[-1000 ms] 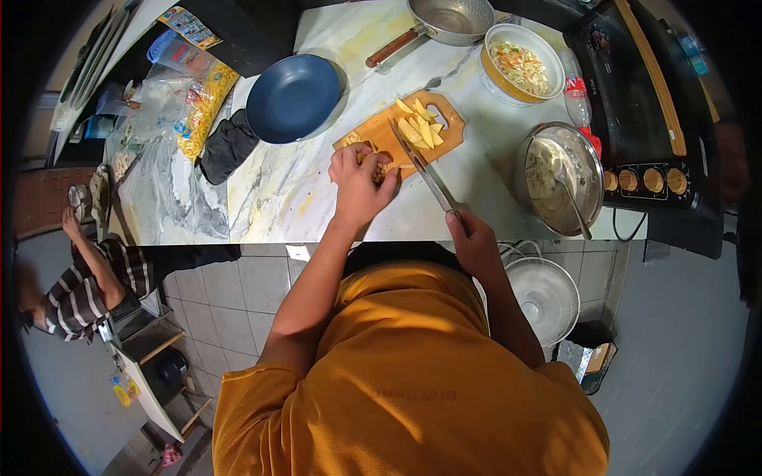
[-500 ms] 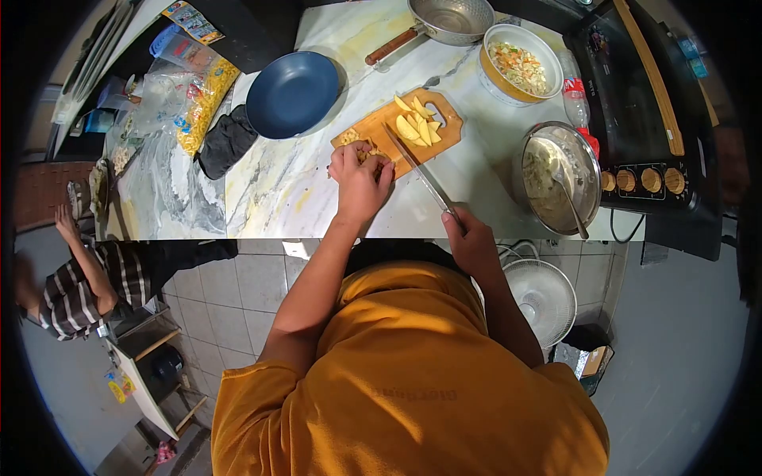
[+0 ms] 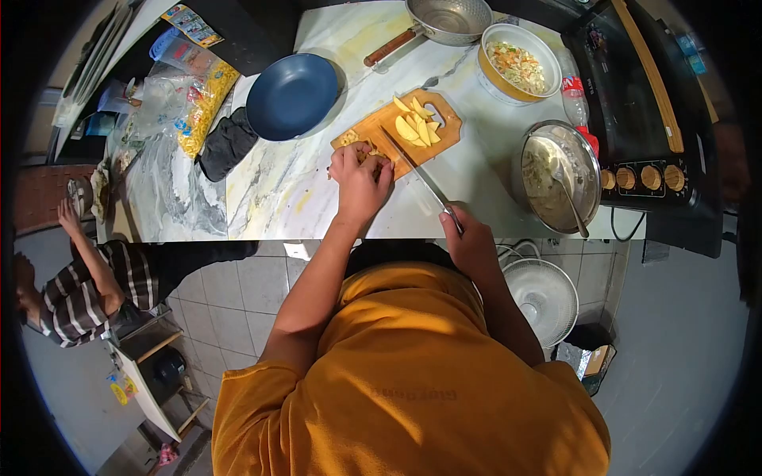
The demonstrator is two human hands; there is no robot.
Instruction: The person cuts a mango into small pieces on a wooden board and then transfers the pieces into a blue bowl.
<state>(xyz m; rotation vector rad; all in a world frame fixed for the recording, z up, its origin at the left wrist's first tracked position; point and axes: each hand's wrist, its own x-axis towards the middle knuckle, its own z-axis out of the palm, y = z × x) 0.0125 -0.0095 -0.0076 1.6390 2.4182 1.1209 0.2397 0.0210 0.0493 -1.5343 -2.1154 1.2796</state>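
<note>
A wooden cutting board (image 3: pixel 444 131) lies at a slant on the marble counter. My left hand (image 3: pixel 361 176) is at its near left end, with curled fingers pressed down on small chopped pieces (image 3: pixel 350 138), partly hidden under the fingers. My right hand (image 3: pixel 470 240) grips the dark handle of a long knife (image 3: pixel 422 176). The blade slants across the board, just right of my left fingertips, its tip between the chopped pieces and several pale yellow wedges (image 3: pixel 411 127) on the right half.
Behind the board are a blue pan (image 3: pixel 291 97) and a wood-handled metal pan (image 3: pixel 448 20). A bowl of shredded vegetables (image 3: pixel 516 67) and a steel bowl with a spoon (image 3: pixel 548 194) stand right, near a black oven (image 3: pixel 643 103). A person in stripes (image 3: pixel 99 289) is at left.
My right hand and the knife have shifted very slightly left. My left hand stays on the chopped pieces. The person at the left has moved a little to the right.
</note>
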